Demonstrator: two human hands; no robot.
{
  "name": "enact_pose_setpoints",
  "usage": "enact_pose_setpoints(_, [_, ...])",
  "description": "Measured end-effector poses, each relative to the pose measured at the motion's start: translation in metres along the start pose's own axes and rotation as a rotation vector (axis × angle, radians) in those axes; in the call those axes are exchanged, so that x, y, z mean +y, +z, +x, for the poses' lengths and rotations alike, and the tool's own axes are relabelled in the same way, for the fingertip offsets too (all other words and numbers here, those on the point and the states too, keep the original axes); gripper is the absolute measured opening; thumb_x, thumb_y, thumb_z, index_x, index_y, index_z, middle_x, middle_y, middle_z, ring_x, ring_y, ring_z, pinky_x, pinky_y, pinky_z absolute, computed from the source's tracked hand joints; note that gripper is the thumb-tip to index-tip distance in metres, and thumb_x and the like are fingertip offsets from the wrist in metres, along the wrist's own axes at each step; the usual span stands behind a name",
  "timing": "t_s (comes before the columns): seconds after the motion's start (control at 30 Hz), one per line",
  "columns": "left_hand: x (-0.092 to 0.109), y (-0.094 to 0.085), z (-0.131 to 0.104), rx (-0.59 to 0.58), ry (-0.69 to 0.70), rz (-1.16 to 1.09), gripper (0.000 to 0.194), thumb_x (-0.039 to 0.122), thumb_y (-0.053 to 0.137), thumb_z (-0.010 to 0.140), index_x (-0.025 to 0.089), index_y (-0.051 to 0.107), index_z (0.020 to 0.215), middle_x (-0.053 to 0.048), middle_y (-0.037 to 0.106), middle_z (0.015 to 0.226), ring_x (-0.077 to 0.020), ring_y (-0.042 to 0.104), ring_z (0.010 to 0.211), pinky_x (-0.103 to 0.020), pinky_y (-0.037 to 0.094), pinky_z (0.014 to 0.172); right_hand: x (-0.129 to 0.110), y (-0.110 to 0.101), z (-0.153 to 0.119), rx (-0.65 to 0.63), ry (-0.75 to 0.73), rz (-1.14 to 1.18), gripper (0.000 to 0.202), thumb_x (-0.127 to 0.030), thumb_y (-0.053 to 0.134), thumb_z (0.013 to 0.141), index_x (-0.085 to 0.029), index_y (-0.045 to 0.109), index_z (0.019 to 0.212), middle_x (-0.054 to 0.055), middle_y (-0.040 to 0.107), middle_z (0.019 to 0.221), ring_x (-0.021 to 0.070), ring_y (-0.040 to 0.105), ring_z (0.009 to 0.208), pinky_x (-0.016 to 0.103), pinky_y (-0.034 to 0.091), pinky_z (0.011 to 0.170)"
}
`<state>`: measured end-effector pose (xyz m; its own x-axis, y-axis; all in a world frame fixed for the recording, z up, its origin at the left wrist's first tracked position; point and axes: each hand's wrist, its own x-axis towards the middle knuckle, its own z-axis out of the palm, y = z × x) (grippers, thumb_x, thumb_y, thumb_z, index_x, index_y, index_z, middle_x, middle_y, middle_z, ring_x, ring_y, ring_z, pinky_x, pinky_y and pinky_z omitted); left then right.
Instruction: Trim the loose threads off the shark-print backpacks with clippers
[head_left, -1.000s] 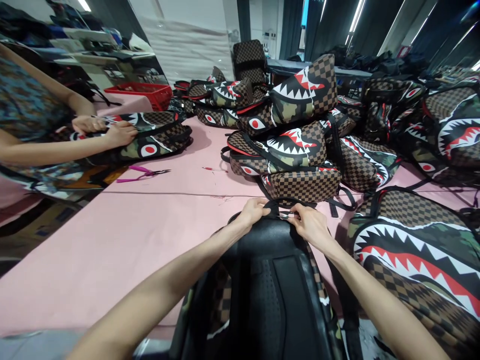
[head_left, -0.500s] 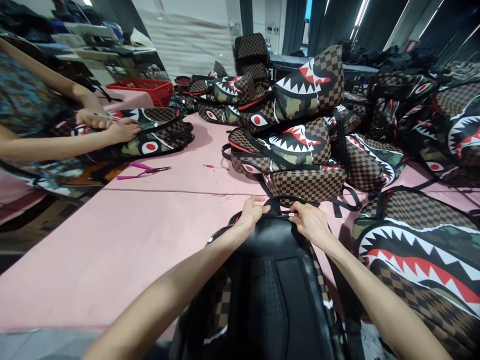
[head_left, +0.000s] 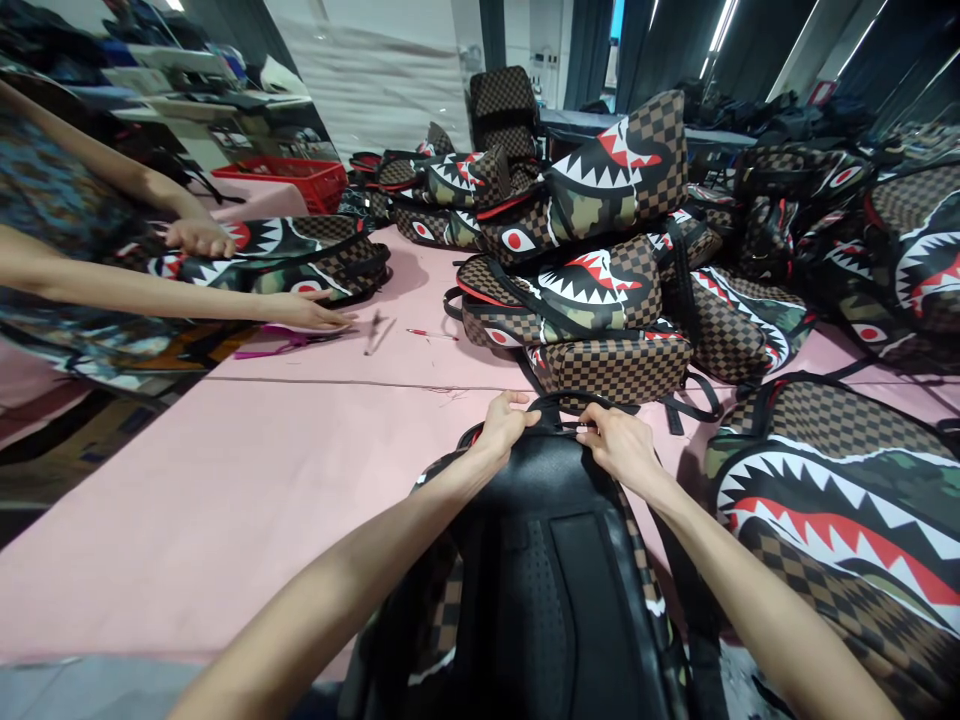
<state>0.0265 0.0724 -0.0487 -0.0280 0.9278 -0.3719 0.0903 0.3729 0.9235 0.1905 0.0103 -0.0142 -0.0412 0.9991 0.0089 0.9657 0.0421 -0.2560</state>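
A backpack [head_left: 525,570] lies before me with its black padded back panel facing up and its top pointing away. My left hand [head_left: 504,428] is closed on the top edge of the backpack, left of the black carry handle [head_left: 553,408]. On the other side of the handle, my right hand [head_left: 619,440] pinches the top edge near the zipper, where a small metal piece shows by the fingertips. What lies under my fingers is partly hidden.
Backpacks with shark-mouth prints [head_left: 592,285] are piled at the back, and another backpack [head_left: 840,510] lies at right. At left a co-worker's hand [head_left: 319,312] reaches over purple-handled pliers [head_left: 277,342]. A red pen [head_left: 431,334] and a red crate [head_left: 289,182] are beyond the pink table [head_left: 225,500].
The co-worker's hands have come apart; one has moved right over the table, and a small blurred object shows beside it. My hands and the backpack have hardly moved.
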Motion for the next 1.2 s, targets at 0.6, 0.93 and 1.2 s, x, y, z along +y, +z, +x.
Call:
enact_pose_setpoints(0.6, [-0.004, 0.000, 0.000, -0.032, 0.011, -0.021, 0.032, 0.011, 0.067, 0.057, 0.019, 0.046, 0.080, 0.009, 0.044, 0.049, -0.0081, 0.042, 0.045, -0.021, 0.028, 0.053, 0.013, 0.008, 0.000, -0.050, 0.054, 0.308, 0.010, -0.030, 0.056, 0.077, -0.025, 0.059, 0.085, -0.003, 0.064, 0.073, 0.0158, 0.057, 0.070, 0.023, 0.031, 0.060])
enact_pose_setpoints(0.93, [-0.006, 0.000, 0.002, -0.041, 0.019, -0.030, 0.034, 0.014, 0.067, 0.054, 0.019, 0.046, 0.080, 0.009, 0.043, 0.049, -0.0083, 0.041, 0.046, -0.021, 0.027, 0.052, 0.008, 0.009, 0.002, -0.024, 0.054, 0.157, 0.015, -0.030, 0.053, 0.080, -0.025, 0.059, 0.093, 0.000, 0.067, 0.081, 0.0178, 0.059, 0.075, 0.024, 0.029, 0.061])
enact_pose_setpoints(1.2, [-0.006, 0.000, 0.002, -0.038, 0.024, -0.033, 0.031, 0.010, 0.064, 0.055, 0.019, 0.045, 0.078, 0.009, 0.043, 0.049, -0.0073, 0.040, 0.044, -0.021, 0.028, 0.052, 0.009, 0.008, 0.001, -0.027, 0.034, 0.210, 0.015, -0.030, 0.052, 0.081, -0.025, 0.059, 0.092, -0.001, 0.065, 0.075, 0.0163, 0.057, 0.071, 0.024, 0.029, 0.060])
